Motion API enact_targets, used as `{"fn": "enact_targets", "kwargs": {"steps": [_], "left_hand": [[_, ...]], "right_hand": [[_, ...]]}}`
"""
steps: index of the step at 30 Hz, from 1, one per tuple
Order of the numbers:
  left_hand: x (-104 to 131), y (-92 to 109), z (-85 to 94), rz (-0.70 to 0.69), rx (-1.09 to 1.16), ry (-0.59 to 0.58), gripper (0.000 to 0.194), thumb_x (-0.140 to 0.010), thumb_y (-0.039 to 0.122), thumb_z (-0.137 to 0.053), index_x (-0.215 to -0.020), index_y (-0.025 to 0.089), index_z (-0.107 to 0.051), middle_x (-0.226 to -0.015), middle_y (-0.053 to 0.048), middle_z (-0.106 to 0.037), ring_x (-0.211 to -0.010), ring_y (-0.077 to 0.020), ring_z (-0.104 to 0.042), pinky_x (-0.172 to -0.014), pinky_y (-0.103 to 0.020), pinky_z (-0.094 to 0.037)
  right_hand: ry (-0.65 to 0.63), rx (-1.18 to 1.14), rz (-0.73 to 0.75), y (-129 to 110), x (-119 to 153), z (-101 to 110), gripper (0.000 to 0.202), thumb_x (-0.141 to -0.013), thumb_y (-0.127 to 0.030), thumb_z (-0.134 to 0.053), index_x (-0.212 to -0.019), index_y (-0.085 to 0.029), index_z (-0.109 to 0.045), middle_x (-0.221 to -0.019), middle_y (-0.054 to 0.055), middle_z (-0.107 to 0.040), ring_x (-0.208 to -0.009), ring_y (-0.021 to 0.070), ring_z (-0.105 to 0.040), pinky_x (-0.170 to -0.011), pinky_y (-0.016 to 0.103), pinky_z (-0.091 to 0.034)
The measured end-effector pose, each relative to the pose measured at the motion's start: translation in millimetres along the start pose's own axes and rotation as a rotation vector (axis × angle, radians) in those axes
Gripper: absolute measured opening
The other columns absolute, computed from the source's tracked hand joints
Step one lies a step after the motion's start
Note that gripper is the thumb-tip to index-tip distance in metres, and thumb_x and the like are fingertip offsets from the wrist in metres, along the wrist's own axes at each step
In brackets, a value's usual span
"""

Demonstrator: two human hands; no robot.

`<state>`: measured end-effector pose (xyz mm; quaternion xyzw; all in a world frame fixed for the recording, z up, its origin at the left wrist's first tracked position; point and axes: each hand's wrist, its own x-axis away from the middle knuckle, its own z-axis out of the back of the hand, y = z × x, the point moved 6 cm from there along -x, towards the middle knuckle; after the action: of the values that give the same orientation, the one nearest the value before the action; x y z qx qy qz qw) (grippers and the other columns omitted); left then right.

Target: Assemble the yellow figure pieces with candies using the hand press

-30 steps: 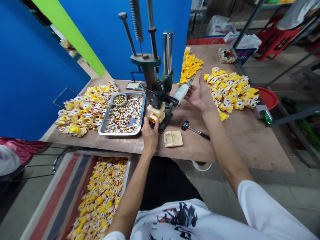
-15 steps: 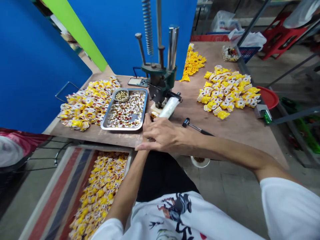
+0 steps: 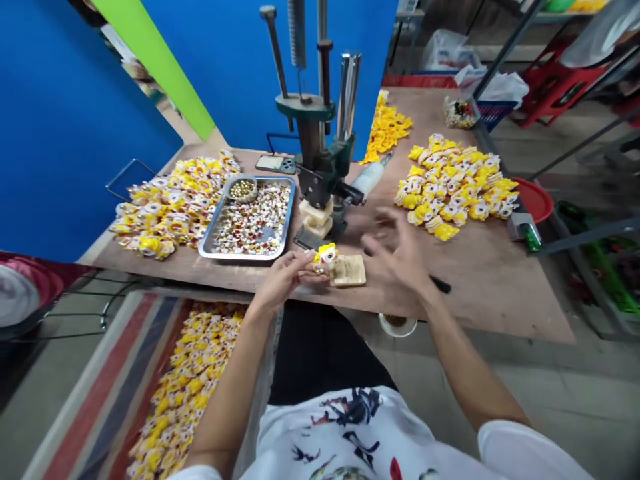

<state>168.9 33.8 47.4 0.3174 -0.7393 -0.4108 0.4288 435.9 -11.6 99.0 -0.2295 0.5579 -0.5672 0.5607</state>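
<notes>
My left hand (image 3: 286, 277) pinches a small yellow-and-white figure (image 3: 326, 257) at the front of the table. Right beside that figure lies a cream-coloured mould block (image 3: 349, 271) with a hollow in it. My right hand (image 3: 400, 257), smeared by motion, is to the right of the block with fingers spread and nothing visible in them. Behind both hands stands a green hand press (image 3: 320, 163). Cream blocks (image 3: 317, 217) sit under its ram, and its lever handle (image 3: 370, 177), wrapped in plastic, points back and right. A hammer's black handle (image 3: 441, 285) shows by my right wrist.
A metal tray (image 3: 202, 248) of small white-and-red parts holds a bowl of gold beads (image 3: 243, 189). Piles of yellow-and-white figures lie left (image 3: 165, 207) and right (image 3: 455, 187). More fill a striped-lined box (image 3: 113, 380) below. A phone (image 3: 275, 163) lies behind the tray.
My right hand has come off the left and swung right. The lever has gone up and back, and the press top has risen. The figure now shows in my left hand.
</notes>
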Motion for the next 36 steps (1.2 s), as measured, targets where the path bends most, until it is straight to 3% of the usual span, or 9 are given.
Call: {"fn": "enact_targets", "kwargs": {"steps": [3,7,15,18,22,24,29,33,36], "left_hand": [[5,-12,-21.6,0.141,-0.015,-0.157,0.054,-0.084,0.064,-0.091,-0.085,0.014,-0.071,-0.08,-0.014,-0.08,-0.068,-0.0248,-0.081,-0.069,-0.034,-0.07],[-11,-27,-36.7,0.119,-0.176,-0.246,0.071,-0.089,0.082,-0.075,-0.073,0.014,-0.067,-0.069,-0.018,-0.078,-0.049,-0.0202,-0.073,-0.045,-0.025,-0.055],[-31,-48,-35.7,0.032,-0.202,-0.161,0.068,-0.076,0.071,-0.093,-0.09,0.028,-0.043,-0.061,-0.007,-0.075,-0.039,-0.0182,-0.062,-0.036,-0.023,-0.033],[-36,-13,2.1,-0.134,-0.377,0.049,0.046,-0.094,0.062,-0.079,-0.103,0.026,-0.05,-0.066,-0.004,-0.075,-0.041,-0.0194,-0.061,-0.042,-0.027,-0.035],[-46,65,100.3,-0.432,-0.632,0.501,0.017,-0.101,0.037,-0.07,-0.097,0.022,-0.065,-0.08,-0.004,-0.069,-0.069,-0.0187,-0.064,-0.067,-0.031,-0.049],[-61,91,126.3,-0.556,-0.977,0.495,0.01,-0.096,0.026,-0.073,-0.089,0.02,-0.07,-0.09,-0.007,-0.068,-0.086,-0.0229,-0.066,-0.083,-0.035,-0.053],[-101,86,117.5,-0.679,-1.552,0.11,0.016,-0.097,0.018,-0.065,-0.098,0.017,-0.081,-0.109,-0.015,-0.067,-0.109,-0.0302,-0.065,-0.102,-0.043,-0.052],[-116,87,106.7,-0.547,-1.699,0.084,0.017,-0.091,0.006,-0.064,-0.093,0.013,-0.08,-0.106,-0.019,-0.071,-0.107,-0.032,-0.067,-0.101,-0.042,-0.053],[-110,100,110.5,-0.433,-1.546,0.135,0.016,-0.081,0.003,-0.071,-0.088,0.015,-0.078,-0.095,-0.013,-0.075,-0.092,-0.0271,-0.068,-0.092,-0.038,-0.054]], "right_hand": [[-0.368,0.038,0.086,-15,47,-38,0.049,-0.099,-0.05,-0.083,-0.141,-0.031,-0.067,-0.144,0.009,-0.069,-0.129,0.0294,-0.068,-0.111,0.048,-0.058],[-0.343,0.144,0.067,1,51,-44,0.03,-0.105,-0.046,-0.076,-0.128,-0.027,-0.073,-0.126,0.009,-0.076,-0.121,0.0296,-0.069,-0.11,0.048,-0.054],[-0.284,0.244,-0.002,47,57,-41,0.036,-0.1,-0.054,-0.078,-0.124,-0.028,-0.078,-0.13,0.012,-0.065,-0.129,0.0335,-0.064,-0.117,0.052,-0.052],[-0.313,0.236,-0.009,48,50,-27,0.041,-0.1,-0.056,-0.077,-0.131,-0.03,-0.077,-0.136,0.013,-0.065,-0.134,0.0339,-0.064,-0.118,0.052,-0.053],[-0.178,0.278,-0.025,48,35,4,0.04,-0.104,-0.056,-0.071,-0.135,-0.03,-0.075,-0.131,0.012,-0.071,-0.121,0.0314,-0.069,-0.102,0.049,-0.061],[-0.133,0.295,-0.035,49,34,8,0.038,-0.104,-0.056,-0.07,-0.129,-0.028,-0.076,-0.124,0.012,-0.074,-0.111,0.03,-0.07,-0.095,0.047,-0.062],[-0.159,0.29,-0.024,54,44,-10,0.035,-0.106,-0.055,-0.069,-0.128,-0.028,-0.078,-0.125,0.012,-0.07,-0.12,0.0299,-0.069,-0.103,0.048,-0.061],[-0.146,0.276,-0.026,57,48,-12,0.033,-0.108,-0.053,-0.067,-0.124,-0.027,-0.079,-0.124,0.011,-0.069,-0.117,0.0283,-0.07,-0.103,0.048,-0.062],[-0.126,0.249,-0.017,45,43,-9,0.032,-0.108,-0.052,-0.067,-0.121,-0.026,-0.08,-0.122,0.011,-0.07,-0.118,0.0292,-0.07,-0.101,0.047,-0.063]]}}
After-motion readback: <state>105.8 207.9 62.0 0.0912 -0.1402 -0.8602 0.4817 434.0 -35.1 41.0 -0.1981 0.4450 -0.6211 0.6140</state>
